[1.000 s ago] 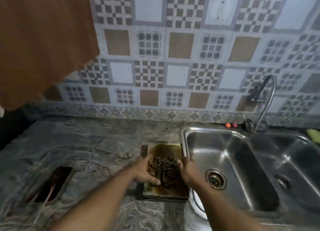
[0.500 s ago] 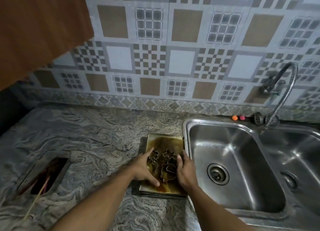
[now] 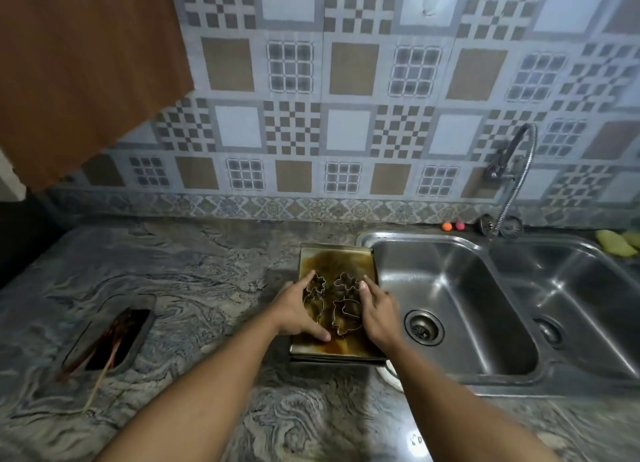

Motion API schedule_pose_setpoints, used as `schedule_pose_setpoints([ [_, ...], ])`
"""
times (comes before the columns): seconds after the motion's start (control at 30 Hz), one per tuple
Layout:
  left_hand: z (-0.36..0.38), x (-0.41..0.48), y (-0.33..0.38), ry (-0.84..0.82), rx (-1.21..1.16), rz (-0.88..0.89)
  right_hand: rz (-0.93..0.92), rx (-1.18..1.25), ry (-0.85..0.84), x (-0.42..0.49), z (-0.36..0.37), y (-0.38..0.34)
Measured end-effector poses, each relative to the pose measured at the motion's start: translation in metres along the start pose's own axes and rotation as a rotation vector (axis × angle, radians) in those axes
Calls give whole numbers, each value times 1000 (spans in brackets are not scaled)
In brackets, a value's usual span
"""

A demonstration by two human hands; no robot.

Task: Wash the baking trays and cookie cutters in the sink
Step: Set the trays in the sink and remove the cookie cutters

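From the head camera, a stack of baking trays [image 3: 334, 260] lay flat on the marbled stone countertop [image 3: 194, 281], its right edge just beside the rim of a double-bowl steel sink [image 3: 450, 288]. The top tray was stained dark brown. A cluster of metal cookie cutters [image 3: 341, 309] sat on it, toward its near half.

The left hand [image 3: 294, 311] lay against the left side of the cutters, its fingers stretched out fairly straight and its thumb reaching under the cluster's near edge. The right hand [image 3: 379, 314] rested against the right side, fingers likewise extended and touching the cutters. Neither hand was curled round anything.

The sink's left bowl showed its drain [image 3: 423, 327]. A faucet [image 3: 516, 170] with a flexible metal hose arched down from the patterned tile wall [image 3: 346, 132]. Two small balls, one orange [image 3: 447, 226] and one pink [image 3: 459, 225], sat on the ledge behind the sink. A rectangular cut-out [image 3: 110, 340] opened in the countertop far to the left, and a wooden cabinet [image 3: 79, 63] hung above.
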State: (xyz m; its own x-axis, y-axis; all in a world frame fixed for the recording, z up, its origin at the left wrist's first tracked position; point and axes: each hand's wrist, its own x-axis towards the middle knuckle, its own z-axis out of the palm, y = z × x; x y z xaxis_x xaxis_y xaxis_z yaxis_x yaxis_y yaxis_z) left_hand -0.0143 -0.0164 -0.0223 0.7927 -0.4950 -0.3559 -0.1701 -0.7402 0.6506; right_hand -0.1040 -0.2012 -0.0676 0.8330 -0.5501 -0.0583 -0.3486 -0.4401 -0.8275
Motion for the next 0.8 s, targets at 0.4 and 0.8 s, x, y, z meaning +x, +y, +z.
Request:
schedule_pose_setpoints([
  [0.4, 88, 9, 95, -173, 29, 180, 115, -69, 146, -46, -126, 44],
  [0.8, 274, 54, 331, -272, 60, 319, 201, -105, 297, -11, -374, 193],
])
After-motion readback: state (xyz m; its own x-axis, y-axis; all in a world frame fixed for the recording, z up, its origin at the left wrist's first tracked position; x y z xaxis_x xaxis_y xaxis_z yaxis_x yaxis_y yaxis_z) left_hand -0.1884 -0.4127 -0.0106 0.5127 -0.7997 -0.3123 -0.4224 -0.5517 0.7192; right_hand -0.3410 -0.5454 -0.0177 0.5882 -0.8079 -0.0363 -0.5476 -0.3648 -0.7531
